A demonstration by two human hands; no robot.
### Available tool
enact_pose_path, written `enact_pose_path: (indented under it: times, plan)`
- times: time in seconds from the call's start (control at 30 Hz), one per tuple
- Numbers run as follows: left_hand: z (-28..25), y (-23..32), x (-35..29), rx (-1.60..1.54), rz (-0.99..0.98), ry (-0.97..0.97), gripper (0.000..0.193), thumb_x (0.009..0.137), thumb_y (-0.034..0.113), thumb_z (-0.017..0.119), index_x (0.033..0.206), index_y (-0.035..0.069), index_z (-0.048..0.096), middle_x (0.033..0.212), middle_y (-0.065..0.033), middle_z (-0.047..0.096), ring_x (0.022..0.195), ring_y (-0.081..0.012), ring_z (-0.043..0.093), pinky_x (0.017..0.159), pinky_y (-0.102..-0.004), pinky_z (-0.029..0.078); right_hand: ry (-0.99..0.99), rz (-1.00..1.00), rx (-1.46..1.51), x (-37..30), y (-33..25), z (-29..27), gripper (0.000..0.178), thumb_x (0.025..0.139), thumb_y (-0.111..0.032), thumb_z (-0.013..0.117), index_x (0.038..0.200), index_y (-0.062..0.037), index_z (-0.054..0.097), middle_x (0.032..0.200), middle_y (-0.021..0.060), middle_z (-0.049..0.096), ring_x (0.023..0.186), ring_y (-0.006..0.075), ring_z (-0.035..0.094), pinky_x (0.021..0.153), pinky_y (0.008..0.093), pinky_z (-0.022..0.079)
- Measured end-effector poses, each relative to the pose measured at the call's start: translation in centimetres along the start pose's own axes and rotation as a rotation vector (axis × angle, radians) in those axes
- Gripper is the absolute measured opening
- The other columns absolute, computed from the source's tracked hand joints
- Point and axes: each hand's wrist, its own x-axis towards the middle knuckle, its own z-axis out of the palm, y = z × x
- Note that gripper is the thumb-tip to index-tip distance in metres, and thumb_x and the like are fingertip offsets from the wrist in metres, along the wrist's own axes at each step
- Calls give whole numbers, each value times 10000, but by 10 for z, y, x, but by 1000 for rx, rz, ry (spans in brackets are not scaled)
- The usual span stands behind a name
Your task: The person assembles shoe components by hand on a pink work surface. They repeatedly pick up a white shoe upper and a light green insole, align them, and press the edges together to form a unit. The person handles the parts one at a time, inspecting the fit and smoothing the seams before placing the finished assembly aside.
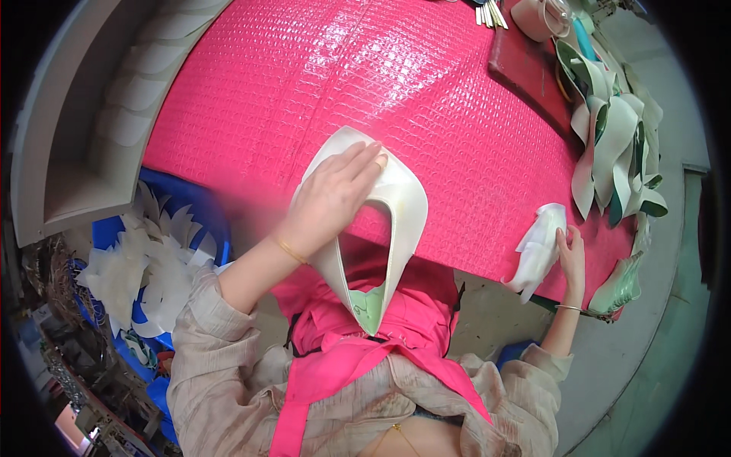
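A white shoe upper (409,206), pointed and with a pale green lining piece at its near end, lies at the table's front edge. Its near end hangs over the edge toward my pink apron. My left hand (335,186) rests flat across the upper's far left part, fingers stretched out. To the right, my right hand (571,255) touches the side of a small pile of thin white pieces (539,247). Its fingers are apart, and I see nothing gripped between them.
Pink textured sheeting covers the table (304,84). A blue bin (217,221) of white cut pieces stands left, below a grey shelf unit (34,175). More white and green uppers (617,137) hang at the right edge, near a dark red board (525,76) and white cup (537,19).
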Motion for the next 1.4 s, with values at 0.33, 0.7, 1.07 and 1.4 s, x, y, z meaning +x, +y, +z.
enact_pose_path:
  times: [0.33, 0.7, 1.07, 1.4]
  plan:
    - [-23, -49, 12, -1016, -749, 281, 400, 819, 129, 570, 1216, 116, 525, 1091, -118, 533, 1028, -213, 485, 881, -321, 386, 200, -171, 997, 8, 114, -52, 413, 833, -87, 596, 1203, 21, 445, 1153, 102, 504, 1023, 201, 518, 903, 312, 416]
    - [-55, -2, 38, -790, -342, 163, 115, 829, 111, 586, 865, 7, 556, 715, -46, 567, 677, -98, 558, 609, -254, 446, -773, -673, 870, -61, -267, 50, 518, 836, -146, 594, 1294, -26, 386, 1061, 96, 560, 1009, 168, 520, 901, 320, 405]
    - [-130, -159, -52, 137, -814, 679, 159, 821, 73, 565, 943, 10, 644, 866, -106, 661, 801, -162, 633, 717, -250, 472, 251, -944, 80, 119, -357, 58, 410, 894, -171, 507, 1286, -78, 431, 1030, 121, 557, 932, 199, 540, 845, 305, 417]
    - [-157, -261, -141, 575, -530, 236, 139, 788, 156, 582, 898, 89, 635, 930, -62, 645, 766, -262, 625, 636, -357, 511, 80, -1067, 397, 57, -356, 25, 192, 839, -27, 527, 1015, -5, 598, 864, 99, 606, 626, 141, 584, 600, 253, 464]
